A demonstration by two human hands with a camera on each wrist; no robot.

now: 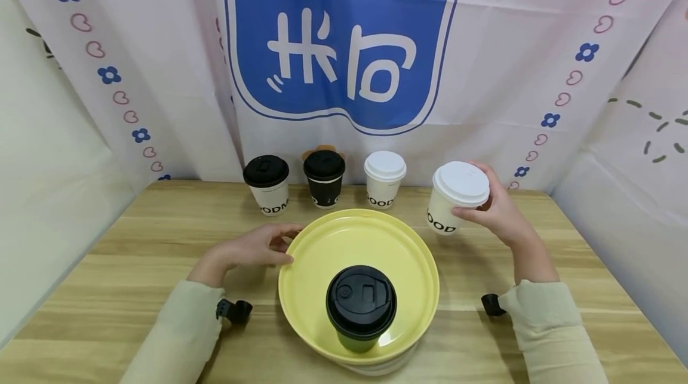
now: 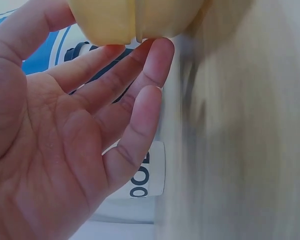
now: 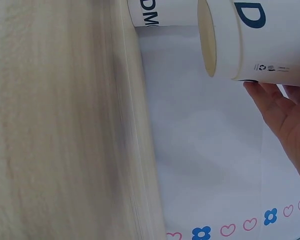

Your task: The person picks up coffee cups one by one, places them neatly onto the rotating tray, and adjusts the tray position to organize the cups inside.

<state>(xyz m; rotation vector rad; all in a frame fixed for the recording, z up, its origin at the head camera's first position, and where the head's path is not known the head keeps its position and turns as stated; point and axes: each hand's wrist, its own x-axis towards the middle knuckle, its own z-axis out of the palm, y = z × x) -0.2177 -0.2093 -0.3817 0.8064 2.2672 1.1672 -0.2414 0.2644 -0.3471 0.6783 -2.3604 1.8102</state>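
My right hand [image 1: 497, 208] grips a white paper cup [image 1: 443, 211] with a white lid, thumb on its near side. In the right wrist view the cup [image 3: 275, 40] is raised off the table, its tan bottom showing. My left hand [image 1: 258, 246] touches the left rim of a round yellow tray [image 1: 317, 252] with its thumb and fingertips. Those fingers [image 2: 115, 85] are relaxed and spread apart in the left wrist view. On the tray's near part stands a cup with a black lid [image 1: 361, 300]; its lower body looks green.
Along the table's back edge stand a white cup with a black lid [image 1: 269, 187], a black cup [image 1: 325, 181] with a black lid and a smaller white-lidded cup [image 1: 384, 181]. A pale base [image 1: 381, 367] shows under the tray. A printed curtain [image 1: 177, 73] hangs behind the wooden table [image 1: 134, 288].
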